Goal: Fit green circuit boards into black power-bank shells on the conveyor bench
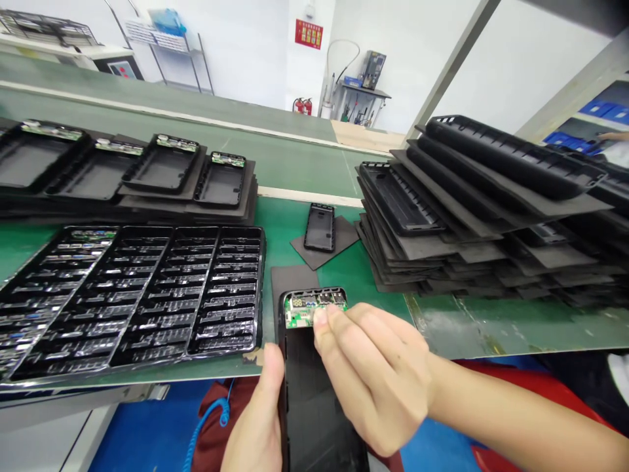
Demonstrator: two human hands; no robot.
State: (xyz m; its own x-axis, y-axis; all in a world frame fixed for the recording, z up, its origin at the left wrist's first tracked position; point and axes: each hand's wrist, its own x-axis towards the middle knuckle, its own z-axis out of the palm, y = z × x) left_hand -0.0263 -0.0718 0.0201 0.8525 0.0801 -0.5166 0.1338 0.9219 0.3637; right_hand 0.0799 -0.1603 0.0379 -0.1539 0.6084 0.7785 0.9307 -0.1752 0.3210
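Observation:
A black plastic power bank shell (314,400) is tilted toward me at the table's front edge. My left hand (260,413) grips its left side, thumb up along the rim; the other fingers are hidden beneath. My right hand (376,373) pinches a green circuit board (299,319) by its lower edge. This board lies at the top end of the shell, with a small digit display and metal USB ports showing. Whether it is fully seated I cannot tell. Beyond the shell is a dark foam sheet (289,278).
A black partitioned tray (263,288) stands left, circuit boards in its left column. Shells with boards (221,180) rest on foam sheets behind it. A small shell (320,228) lies mid-table. To the right rises a tall stack of shells and foam sheets (442,255).

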